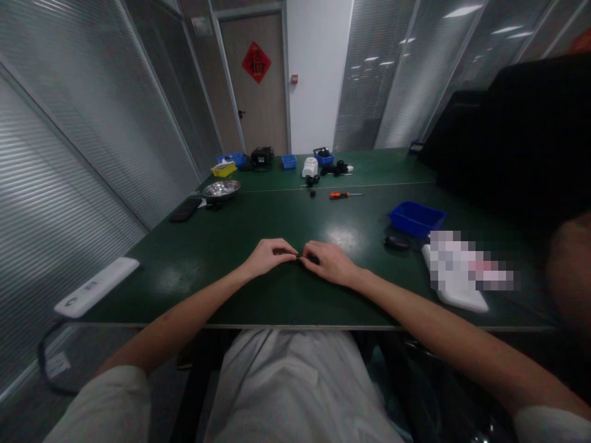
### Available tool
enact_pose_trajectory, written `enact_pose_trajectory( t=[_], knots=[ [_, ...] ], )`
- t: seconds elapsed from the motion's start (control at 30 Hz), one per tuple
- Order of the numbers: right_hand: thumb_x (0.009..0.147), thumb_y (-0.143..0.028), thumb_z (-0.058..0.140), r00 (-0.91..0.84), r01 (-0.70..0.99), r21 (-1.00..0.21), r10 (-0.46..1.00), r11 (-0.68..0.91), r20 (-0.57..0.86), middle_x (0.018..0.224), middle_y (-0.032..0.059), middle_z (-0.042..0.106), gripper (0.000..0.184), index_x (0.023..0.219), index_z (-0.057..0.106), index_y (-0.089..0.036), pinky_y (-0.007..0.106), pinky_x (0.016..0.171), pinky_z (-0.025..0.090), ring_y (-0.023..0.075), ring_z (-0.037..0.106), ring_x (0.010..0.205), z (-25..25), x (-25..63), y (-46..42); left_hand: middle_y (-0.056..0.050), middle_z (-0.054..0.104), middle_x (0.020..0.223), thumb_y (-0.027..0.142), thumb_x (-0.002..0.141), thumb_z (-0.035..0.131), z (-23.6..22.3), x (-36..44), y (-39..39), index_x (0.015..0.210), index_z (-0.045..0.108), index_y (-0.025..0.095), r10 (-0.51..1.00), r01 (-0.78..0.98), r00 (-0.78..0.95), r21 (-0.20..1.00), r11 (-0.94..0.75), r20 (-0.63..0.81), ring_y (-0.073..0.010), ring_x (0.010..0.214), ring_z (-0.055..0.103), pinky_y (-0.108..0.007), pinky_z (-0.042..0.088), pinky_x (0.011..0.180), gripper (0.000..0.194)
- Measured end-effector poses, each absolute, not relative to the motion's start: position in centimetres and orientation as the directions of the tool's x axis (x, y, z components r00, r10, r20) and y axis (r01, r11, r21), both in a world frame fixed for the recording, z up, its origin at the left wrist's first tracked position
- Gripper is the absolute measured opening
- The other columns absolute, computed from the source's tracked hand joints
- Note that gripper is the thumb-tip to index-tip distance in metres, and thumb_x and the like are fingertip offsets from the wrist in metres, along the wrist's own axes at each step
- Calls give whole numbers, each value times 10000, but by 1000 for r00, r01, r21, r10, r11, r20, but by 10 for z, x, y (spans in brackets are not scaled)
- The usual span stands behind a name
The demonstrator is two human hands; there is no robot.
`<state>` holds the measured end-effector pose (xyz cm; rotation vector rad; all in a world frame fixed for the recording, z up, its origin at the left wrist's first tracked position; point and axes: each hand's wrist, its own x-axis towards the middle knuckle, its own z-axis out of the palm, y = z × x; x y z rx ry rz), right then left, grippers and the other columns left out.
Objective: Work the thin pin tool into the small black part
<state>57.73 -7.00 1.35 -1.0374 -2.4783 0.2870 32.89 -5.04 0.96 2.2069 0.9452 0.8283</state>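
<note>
Both hands meet low over the middle of the dark green table (221, 240). Thumb and fingers of my left hand (268, 257) are pinched on one end of a small dark piece (298, 258). From the other side, my right hand (329, 261) pinches the same piece, its fingers curled over. The piece is mostly hidden by fingertips and too small to name. Further back lie a screwdriver (340, 195) with an orange-and-black handle and a small black round part (313, 194).
A blue tray (417, 220), a black mouse-like object (397, 243) and a white object (462, 300) stand right, near a person in dark clothing. Left are a power strip (99, 286), a phone (185, 210) and a metal bowl (221, 190). A white device (310, 167) stands at the back.
</note>
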Motion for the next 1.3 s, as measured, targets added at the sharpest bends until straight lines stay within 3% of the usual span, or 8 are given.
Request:
enact_pose_trajectory(
  t=[0.1, 0.3, 0.5, 0.63, 0.83, 1.17, 1.3],
  knots=[
    [1002, -324, 576, -619, 631, -347, 720, 694, 314, 976, 31, 677, 124, 1011, 632, -213, 264, 695, 366, 156, 605, 798, 14, 577, -71, -76, 729, 1034, 381, 925, 708, 6, 324, -41, 1047, 810, 187, 803, 465, 511, 688, -557, 305, -179, 833, 642, -287, 479, 734, 251],
    [1002, -333, 580, -613, 631, -350, 722, 692, 322, 963, 29, 679, 133, 998, 633, -212, 266, 688, 360, 154, 600, 783, 14, 578, -70, -74, 698, 1030, 360, 940, 699, 0, 321, -27, 1030, 811, 209, 750, 542, 571, 533, -649, 334, -214, 965, 615, -337, 469, 877, 208],
    [999, -334, 583, -589, 636, -367, 734, 679, 337, 954, 29, 681, 134, 988, 635, -211, 272, 693, 369, 158, 601, 785, 18, 580, -70, -103, 683, 1108, 347, 1056, 499, 14, 324, -45, 1154, 768, 193, 693, 526, 607, 458, -717, 388, -226, 1043, 596, -358, 461, 939, 325],
    [991, -324, 590, -591, 637, -367, 735, 678, 334, 960, 34, 683, 126, 999, 643, -210, 273, 684, 362, 160, 598, 784, 18, 581, -70, -94, 693, 1097, 407, 986, 631, 21, 326, -57, 1266, 717, 211, 648, 491, 686, 447, -748, 330, -239, 1038, 591, -357, 473, 919, 353],
    [992, -332, 590, -595, 636, -360, 730, 683, 335, 956, 29, 683, 131, 985, 640, -211, 272, 683, 358, 159, 601, 788, 16, 581, -68, -89, 694, 1111, 373, 983, 636, 18, 324, -54, 1097, 760, 210, 633, 503, 696, 400, -766, 338, -241, 1071, 593, -374, 472, 959, 234],
    [992, -328, 595, -592, 640, -383, 745, 666, 307, 969, 31, 690, 127, 997, 647, -212, 275, 704, 382, 163, 611, 804, 19, 582, -68, -92, 716, 1165, 363, 1004, 591, 23, 291, -37, 1191, 746, 213, 698, 576, 664, 410, -707, 269, -231, 1085, 654, -360, 504, 975, 285],
    [993, -332, 596, -594, 637, -387, 745, 666, 304, 964, 26, 690, 129, 986, 644, -212, 272, 692, 380, 157, 609, 785, 18, 583, -68, -84, 714, 1203, 372, 972, 614, 32, 213, -11, 1209, 740, 212, 852, 754, 439, 399, -521, 285, -240, 1084, 664, -353, 508, 956, 312]
  ],
)
